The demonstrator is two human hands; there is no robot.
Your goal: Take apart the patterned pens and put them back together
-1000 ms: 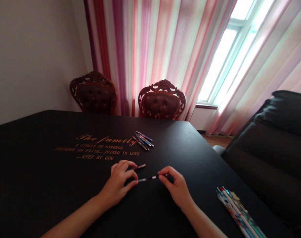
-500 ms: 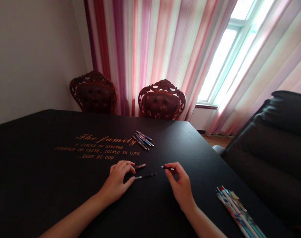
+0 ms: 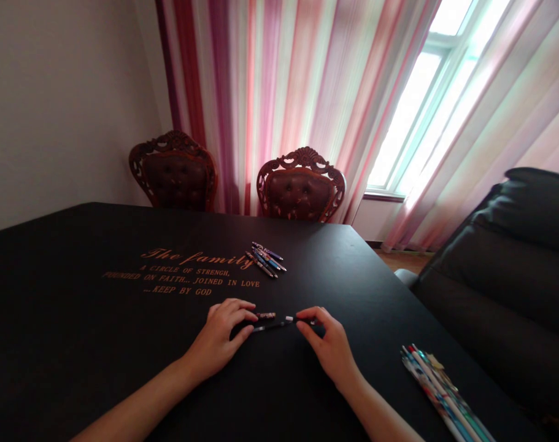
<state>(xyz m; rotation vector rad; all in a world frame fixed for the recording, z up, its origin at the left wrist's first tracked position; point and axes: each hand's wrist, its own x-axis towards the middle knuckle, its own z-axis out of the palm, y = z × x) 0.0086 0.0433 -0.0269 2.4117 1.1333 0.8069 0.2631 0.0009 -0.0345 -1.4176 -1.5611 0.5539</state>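
Note:
My left hand (image 3: 228, 328) rests on the table with thumb and fingers apart. Its fingertips are at the near end of a patterned pen barrel (image 3: 266, 315), and its thumb is by the end of a thin dark pen refill (image 3: 272, 326) with a pale section. Between thumb and index finger, my right hand (image 3: 324, 334) pinches a short pen part (image 3: 289, 318), black with a whitish end pointing left. That end is close to the refill's right tip; I cannot tell whether they touch. The fingers hide some of the pen part.
Several pens (image 3: 267, 260) lie in a pile farther back on the black table (image 3: 123, 368), beside gold lettering (image 3: 182, 273). At the right are more long pens in a bundle (image 3: 440, 393). Two carved chairs (image 3: 300, 190) stand behind, and a dark armchair (image 3: 509, 270) is to the right.
My right hand has moved left with the pen part, closer to the refill. The patterned barrel has shifted slightly right and turned, along with a small move of my left hand.

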